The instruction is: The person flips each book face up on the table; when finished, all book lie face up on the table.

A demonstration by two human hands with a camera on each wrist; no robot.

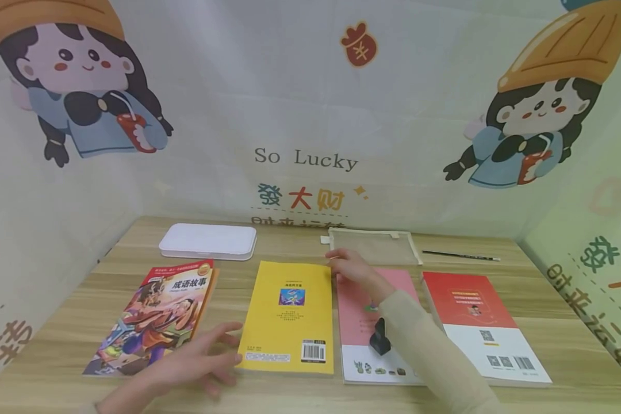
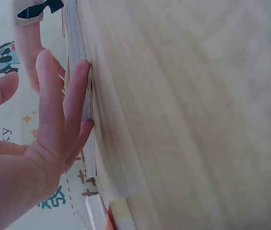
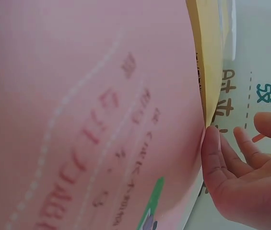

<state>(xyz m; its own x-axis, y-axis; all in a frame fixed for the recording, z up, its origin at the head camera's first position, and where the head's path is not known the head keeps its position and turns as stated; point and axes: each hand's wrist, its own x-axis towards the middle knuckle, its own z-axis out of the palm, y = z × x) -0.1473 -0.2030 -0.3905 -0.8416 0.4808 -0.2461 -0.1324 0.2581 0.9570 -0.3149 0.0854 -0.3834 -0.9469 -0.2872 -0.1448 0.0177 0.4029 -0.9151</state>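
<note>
A yellow book (image 1: 269, 328) lies flat, back cover up. My left hand (image 1: 202, 357) is at its lower left corner; in the left wrist view the extended fingers (image 2: 73, 103) touch the book's page edge (image 2: 88, 158). My right hand (image 1: 351, 266) is at its upper right corner, beside the top of a pink-and-white book (image 1: 353, 322). In the right wrist view that hand's fingertips (image 3: 212, 136) are by the narrow line between the yellow book (image 3: 212, 62) and the pink cover (image 3: 140, 62), with no grip visible.
An illustrated storybook (image 1: 155, 322) lies to the left, a red-and-white book (image 1: 478, 313) to the right. Along the back of the wooden table (image 1: 290, 397) are a white case (image 1: 207, 240), a mesh zip pouch (image 1: 372, 244) and a black pencil (image 1: 460, 255). A printed curtain (image 1: 300, 103) hangs behind.
</note>
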